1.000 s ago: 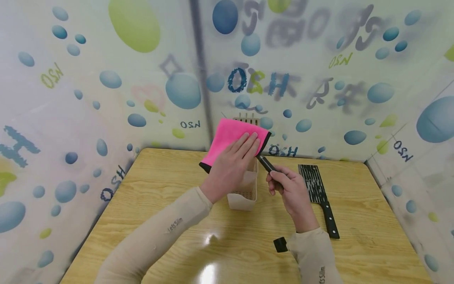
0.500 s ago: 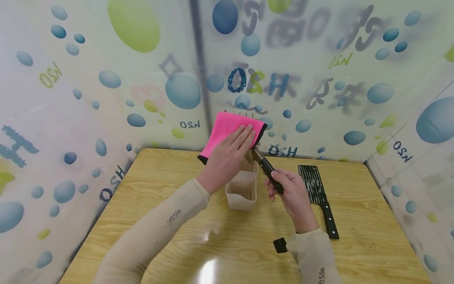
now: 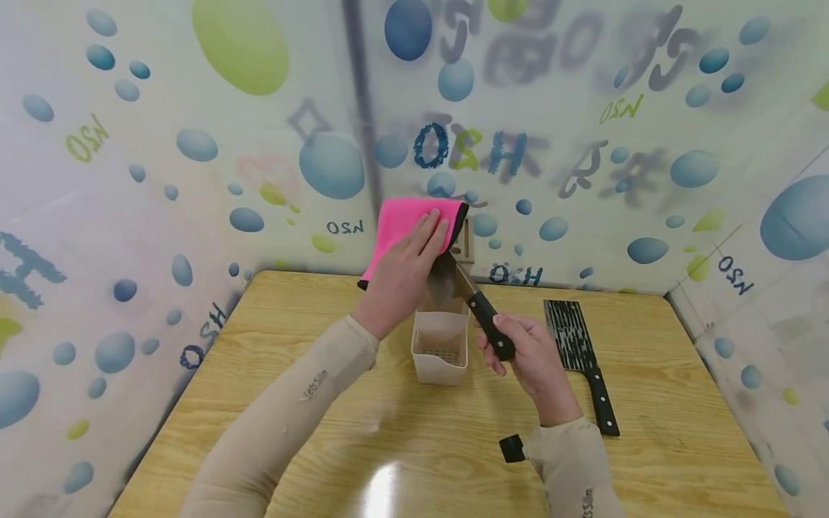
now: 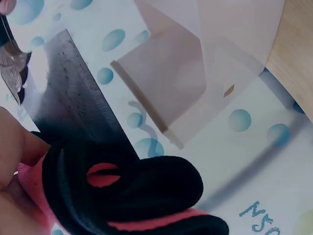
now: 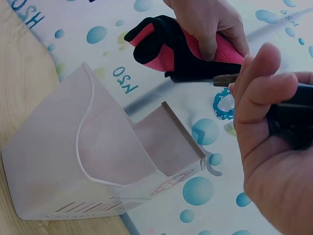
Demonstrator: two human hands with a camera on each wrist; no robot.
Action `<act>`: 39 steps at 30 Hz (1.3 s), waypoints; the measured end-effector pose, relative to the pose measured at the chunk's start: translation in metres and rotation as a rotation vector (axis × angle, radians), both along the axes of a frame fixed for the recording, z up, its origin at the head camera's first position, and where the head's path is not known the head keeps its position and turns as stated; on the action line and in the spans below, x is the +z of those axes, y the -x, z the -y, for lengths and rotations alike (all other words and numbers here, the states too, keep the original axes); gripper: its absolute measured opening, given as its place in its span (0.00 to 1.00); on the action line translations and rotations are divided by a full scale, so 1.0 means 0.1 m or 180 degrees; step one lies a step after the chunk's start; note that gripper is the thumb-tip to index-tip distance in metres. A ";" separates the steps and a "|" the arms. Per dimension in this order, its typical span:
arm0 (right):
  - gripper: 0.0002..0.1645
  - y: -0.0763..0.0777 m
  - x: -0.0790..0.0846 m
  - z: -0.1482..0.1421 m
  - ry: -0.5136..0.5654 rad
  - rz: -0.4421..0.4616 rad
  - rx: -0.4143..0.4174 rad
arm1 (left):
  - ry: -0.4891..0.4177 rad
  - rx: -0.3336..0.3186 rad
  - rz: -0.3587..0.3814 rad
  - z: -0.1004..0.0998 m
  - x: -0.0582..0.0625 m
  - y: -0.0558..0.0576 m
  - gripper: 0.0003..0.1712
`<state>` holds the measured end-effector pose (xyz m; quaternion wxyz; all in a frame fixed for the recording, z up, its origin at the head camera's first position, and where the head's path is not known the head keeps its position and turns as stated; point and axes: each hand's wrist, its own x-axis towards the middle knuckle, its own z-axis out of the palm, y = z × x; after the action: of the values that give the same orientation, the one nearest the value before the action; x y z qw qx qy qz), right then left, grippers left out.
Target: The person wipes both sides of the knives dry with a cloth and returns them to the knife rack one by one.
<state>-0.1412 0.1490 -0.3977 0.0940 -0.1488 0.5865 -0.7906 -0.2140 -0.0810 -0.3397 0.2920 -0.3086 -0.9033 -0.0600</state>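
Observation:
My left hand [image 3: 398, 277] pinches a pink cloth [image 3: 404, 216] with black edging, folded over the blade [image 3: 442, 277] of a knife. In the left wrist view, the broad metal blade [image 4: 73, 93] comes out of the cloth's black border [image 4: 161, 183]; the part inside the cloth is hidden. My right hand [image 3: 534, 356] grips the knife's black riveted handle [image 3: 490, 327], tilted up and leftward. In the right wrist view the fingers [image 5: 266, 93] curl round that handle. Both hands hold the knife and cloth above a beige plastic knife holder [image 3: 440, 370].
A cleaver [image 3: 570, 334] with a black-and-silver streaked blade and black handle lies on the wooden table [image 3: 673, 388], right of the right hand. The holder stands near the back, against the patterned wall [image 3: 557, 144]. A small black block [image 3: 512, 448] is beside the right sleeve.
The left hand and cloth have slid left and slightly up along the knife, uncovering more blade near the handle. The knife's handle has tilted a little; the right hand stays almost in place.

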 end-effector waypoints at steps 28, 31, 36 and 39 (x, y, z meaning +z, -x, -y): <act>0.23 0.00 0.02 0.02 -0.0142 0.0212 -0.0060 | -0.0305 0.0353 0.0411 0.07 -0.06 0.11 0.42; 0.23 0.00 0.03 0.02 -0.0140 0.0248 -0.0074 | -0.0224 0.0308 0.0454 0.05 -0.06 0.09 0.42; 0.23 0.00 0.04 0.03 -0.0168 0.0300 -0.0102 | -0.0061 0.0249 0.0379 0.00 -0.09 0.04 0.42; 0.24 0.01 0.04 0.03 -0.0178 0.0316 -0.0121 | 0.0012 0.0219 0.0316 -0.03 -0.12 0.01 0.41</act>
<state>-0.1418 0.1456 -0.3936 0.1120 -0.0956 0.6057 -0.7819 -0.2150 -0.0777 -0.3516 0.2481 -0.2745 -0.9269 -0.0634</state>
